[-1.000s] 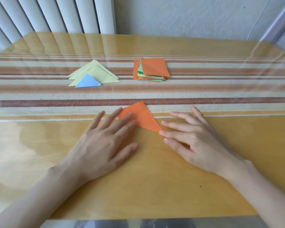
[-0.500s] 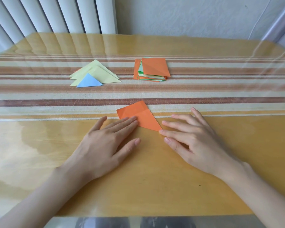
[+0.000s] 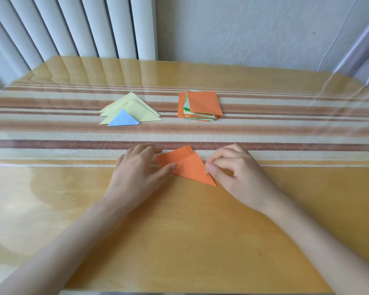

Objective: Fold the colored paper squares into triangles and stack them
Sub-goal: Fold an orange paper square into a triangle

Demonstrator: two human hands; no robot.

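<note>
A folded orange paper (image 3: 188, 167) lies on the table between my hands, one flap laid over the other. My left hand (image 3: 139, 173) rests on its left corner, the thumb lying against the paper's lower left edge. My right hand (image 3: 234, 171) has its fingers curled and pinches the paper's right edge with fingertip and thumb. Farther back on the left sits a pile of folded triangles (image 3: 130, 110), pale yellow with a smaller blue one on top. To its right is a stack of paper squares (image 3: 200, 105), orange on top.
The glossy wooden table (image 3: 179, 241) carries a striped runner (image 3: 285, 133) across its middle under a clear cover. White vertical blinds (image 3: 73, 26) and a pale wall stand behind the far edge.
The view has tilted upward. My right hand's fingers went from flat beside the paper to curled at its right edge. My left hand slid left, uncovering more of the orange paper.
</note>
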